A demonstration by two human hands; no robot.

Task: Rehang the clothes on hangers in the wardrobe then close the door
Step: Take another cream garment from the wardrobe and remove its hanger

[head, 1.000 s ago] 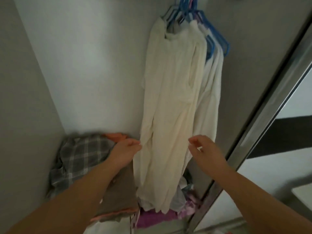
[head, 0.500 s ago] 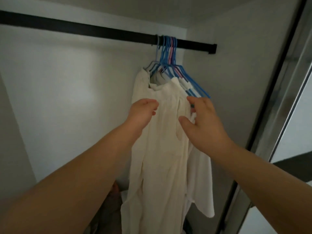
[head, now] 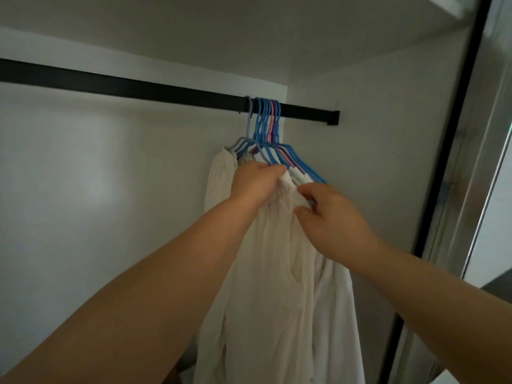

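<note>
A cream garment (head: pixel 266 273) hangs from a bunch of blue and pink hangers (head: pixel 267 134) at the right end of the black wardrobe rail (head: pixel 138 85). My left hand (head: pixel 255 181) grips the garment's collar just under the hangers, fingers curled into the cloth. My right hand (head: pixel 329 217) pinches the collar's right side between thumb and fingers. A second white garment (head: pixel 338 314) hangs behind and to the right of the cream one.
The wardrobe's white back wall (head: pixel 110 203) lies to the left and its side wall (head: pixel 374 176) to the right. The sliding door's metal frame (head: pixel 471 162) runs down the right edge. The rail to the left of the hangers carries nothing.
Both hands rose from the garment's lower part to its collar, and the view tilted up from the clothes pile to the rail. Now both hands hold the collar cloth.
</note>
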